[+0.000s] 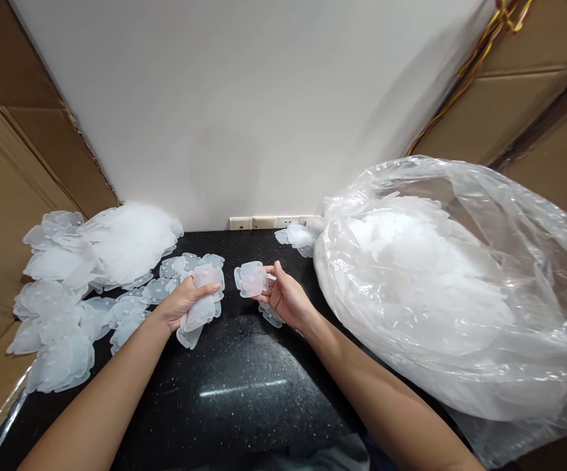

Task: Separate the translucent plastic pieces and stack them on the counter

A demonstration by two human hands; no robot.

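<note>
My left hand [181, 302] is closed around a small stack of translucent white plastic pieces [201, 313], holding them just above the black countertop [244, 386]. My right hand [286, 297] pinches a single translucent plastic piece [251, 279] by its edge, a little to the right of the stack. One more piece [269, 316] lies on the counter under my right hand.
A heap of the same plastic pieces [91, 261] spreads over the counter's left side. A big clear plastic bag [450, 288] full of pieces fills the right. A few pieces [299, 237] lie by the wall sockets [263, 222]. Cardboard boxes [8, 163] flank both sides.
</note>
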